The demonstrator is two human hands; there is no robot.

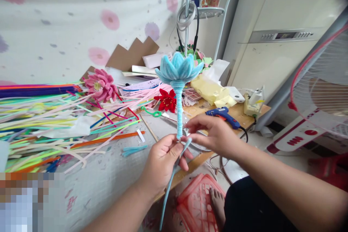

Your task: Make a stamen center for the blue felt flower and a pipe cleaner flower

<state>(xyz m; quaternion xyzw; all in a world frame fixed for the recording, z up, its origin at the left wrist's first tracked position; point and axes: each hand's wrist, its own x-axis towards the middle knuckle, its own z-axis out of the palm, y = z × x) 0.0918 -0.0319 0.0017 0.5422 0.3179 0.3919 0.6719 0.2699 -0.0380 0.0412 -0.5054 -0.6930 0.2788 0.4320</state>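
A light blue fuzzy flower [179, 67] made of pipe cleaners stands upright on a stem [179, 116] wrapped in the same blue. My left hand [165, 159] pinches the stem's lower end, with a loose light blue pipe cleaner [169, 192] passing by its fingers and hanging below. Close on the right, my right hand [212, 136] has its fingers curled but apart, the thumb side at the short upper end of that pipe cleaner. Behind the stem lies a pair of scissors [199, 145], partly covered by my hands.
Pipe cleaners of several colours [54, 123] spread over the table's left. A pink flower [100, 85], a red flower [166, 100] and short blue pieces [134, 150] lie near. A blue glue gun [224, 115] rests at right, beside a power strip [252, 105]. A fan [320, 83] stands beyond.
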